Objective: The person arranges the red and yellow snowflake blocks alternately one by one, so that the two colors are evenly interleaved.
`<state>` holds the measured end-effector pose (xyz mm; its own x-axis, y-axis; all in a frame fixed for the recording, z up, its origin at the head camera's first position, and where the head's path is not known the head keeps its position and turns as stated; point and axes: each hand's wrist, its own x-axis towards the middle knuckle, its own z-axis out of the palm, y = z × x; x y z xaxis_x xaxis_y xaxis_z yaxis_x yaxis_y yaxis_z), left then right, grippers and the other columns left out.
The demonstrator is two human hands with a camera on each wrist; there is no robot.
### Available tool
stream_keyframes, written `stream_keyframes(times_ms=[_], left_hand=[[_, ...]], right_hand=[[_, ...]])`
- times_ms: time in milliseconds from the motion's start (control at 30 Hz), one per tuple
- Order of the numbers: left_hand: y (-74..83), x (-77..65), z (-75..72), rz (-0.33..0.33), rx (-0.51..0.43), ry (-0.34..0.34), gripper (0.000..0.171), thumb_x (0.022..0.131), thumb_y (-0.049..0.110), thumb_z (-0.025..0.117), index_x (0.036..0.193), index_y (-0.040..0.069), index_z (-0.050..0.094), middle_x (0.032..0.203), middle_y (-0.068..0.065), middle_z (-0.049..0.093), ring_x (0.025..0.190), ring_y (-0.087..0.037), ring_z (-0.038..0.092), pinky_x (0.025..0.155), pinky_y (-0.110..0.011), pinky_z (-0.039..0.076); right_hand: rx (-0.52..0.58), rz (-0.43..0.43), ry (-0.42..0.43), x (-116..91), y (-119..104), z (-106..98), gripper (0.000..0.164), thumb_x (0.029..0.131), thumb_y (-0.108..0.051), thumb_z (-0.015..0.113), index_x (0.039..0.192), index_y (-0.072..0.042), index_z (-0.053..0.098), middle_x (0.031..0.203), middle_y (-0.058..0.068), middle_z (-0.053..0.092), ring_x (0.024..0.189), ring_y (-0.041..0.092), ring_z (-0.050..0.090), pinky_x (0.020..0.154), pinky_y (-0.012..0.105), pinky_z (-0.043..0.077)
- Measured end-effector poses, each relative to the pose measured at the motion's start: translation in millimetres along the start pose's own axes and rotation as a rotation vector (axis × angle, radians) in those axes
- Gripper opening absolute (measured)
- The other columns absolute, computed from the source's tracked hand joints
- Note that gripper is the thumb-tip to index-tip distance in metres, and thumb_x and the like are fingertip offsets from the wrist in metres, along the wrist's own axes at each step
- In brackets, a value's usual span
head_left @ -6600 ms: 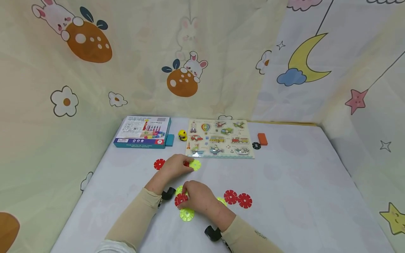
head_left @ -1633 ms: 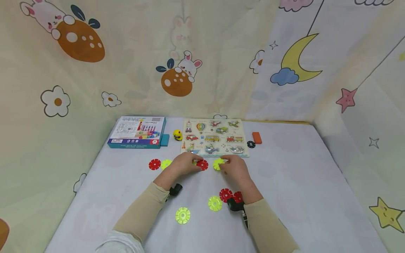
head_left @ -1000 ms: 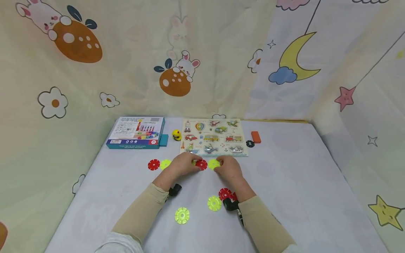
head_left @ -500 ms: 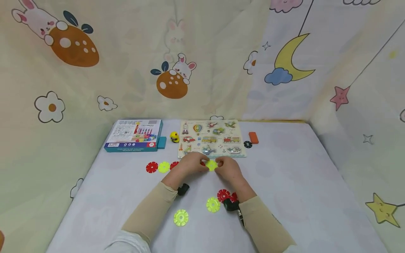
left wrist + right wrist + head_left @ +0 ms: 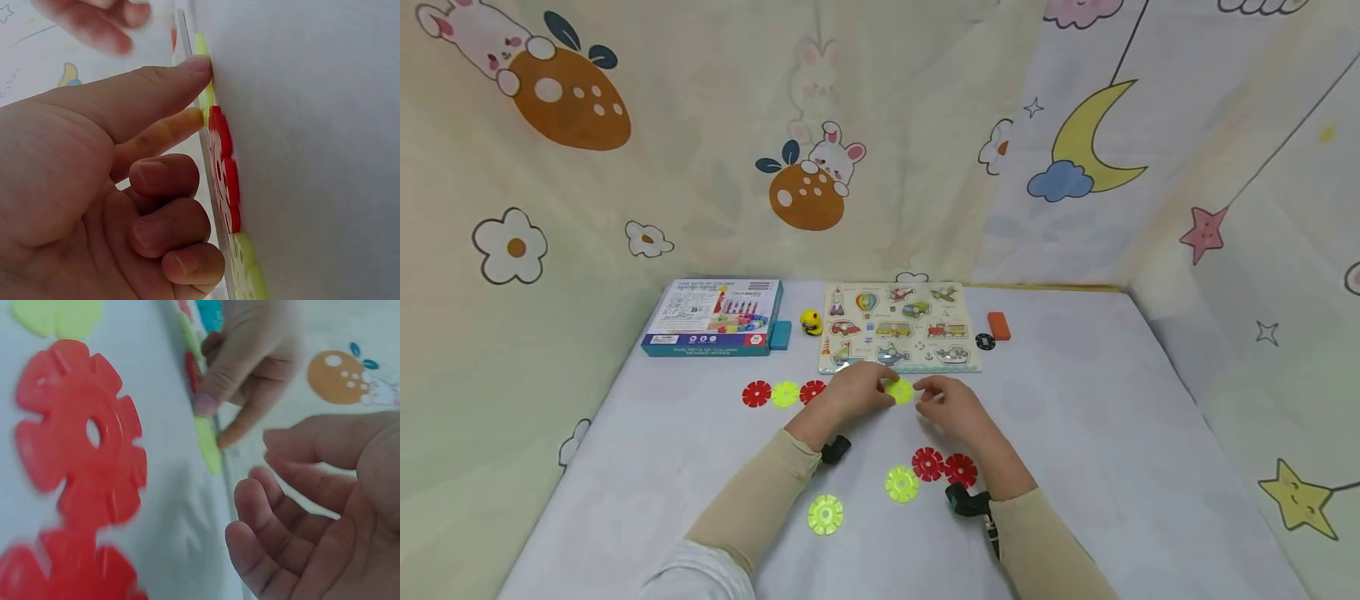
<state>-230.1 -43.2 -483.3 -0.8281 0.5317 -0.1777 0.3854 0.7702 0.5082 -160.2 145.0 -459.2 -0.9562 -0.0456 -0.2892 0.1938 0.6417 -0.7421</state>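
Head view, yellow disc [image 5: 901,391], between left fingers [image 5: 883,372]

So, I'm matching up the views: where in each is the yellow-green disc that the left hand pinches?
Head: the yellow-green disc is below centre, slightly right.
Left wrist: the disc is upper middle, nearly edge-on, partly hidden.
Right wrist: the disc is about the middle.
Shared landmark: the left hand pinching it.

Left hand [image 5: 853,391] in a pinch, right hand [image 5: 956,408] near, loosely curved.
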Motion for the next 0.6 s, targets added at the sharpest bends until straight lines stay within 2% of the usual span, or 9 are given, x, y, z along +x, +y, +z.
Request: stream_keyframes(times_ms=[133, 233, 433, 600], left_hand=[[0.2, -0.1, -1.6, 0.005, 0.007, -0.004, 0.043, 0.082, 0.035, 0.073, 0.121, 0.020, 0.064, 0.105, 0.004, 0.064, 0.087, -0.014, 0.053, 0.079, -0.032, 0.045], [-0.3, -0.7, -2.9, 0.006, 0.020, 0.000, 0.042, 0.082, 0.035, 0.073, 0.120, 0.020, 0.065, 0.108, 0.004, 0.064, 0.089, -0.014, 0.052, 0.082, -0.033, 0.045], [-0.8, 0.4, -1.0, -0.006, 0.024, -0.004, 0.042, 0.082, 0.036, 0.072, 0.121, 0.022, 0.064, 0.114, 0.003, 0.063, 0.097, -0.015, 0.052, 0.087, -0.036, 0.043], [-0.9, 0.7, 0.9, -0.015, 0.020, -0.002, 0.041, 0.082, 0.035, 0.072, 0.121, 0.023, 0.064, 0.115, 0.004, 0.062, 0.099, -0.015, 0.051, 0.089, -0.036, 0.042]], right_hand=[[-0.049, -0.040, -0.065, -21, 6, -5, 0.031, 0.082, -0.020, 0.073, 0.112, -0.016, 0.065, 0.088, 0.001, 0.056, 0.080, 0.021, 0.051, 0.061, 0.029, 0.047], [-0.132, -0.081, -0.099, -34, 12, -3, 0.036, 0.076, -0.024, 0.079, 0.108, -0.016, 0.065, 0.088, 0.001, 0.054, 0.081, 0.020, 0.050, 0.062, 0.029, 0.047], [-0.350, -0.141, -0.098, -51, 26, 7, 0.046, 0.065, -0.028, 0.086, 0.102, -0.014, 0.062, 0.087, -0.001, 0.051, 0.081, 0.016, 0.048, 0.066, 0.029, 0.046], [-0.390, -0.168, -0.075, -54, 33, 10, 0.047, 0.064, -0.028, 0.087, 0.100, -0.012, 0.061, 0.087, -0.002, 0.050, 0.082, 0.015, 0.047, 0.067, 0.029, 0.046]])
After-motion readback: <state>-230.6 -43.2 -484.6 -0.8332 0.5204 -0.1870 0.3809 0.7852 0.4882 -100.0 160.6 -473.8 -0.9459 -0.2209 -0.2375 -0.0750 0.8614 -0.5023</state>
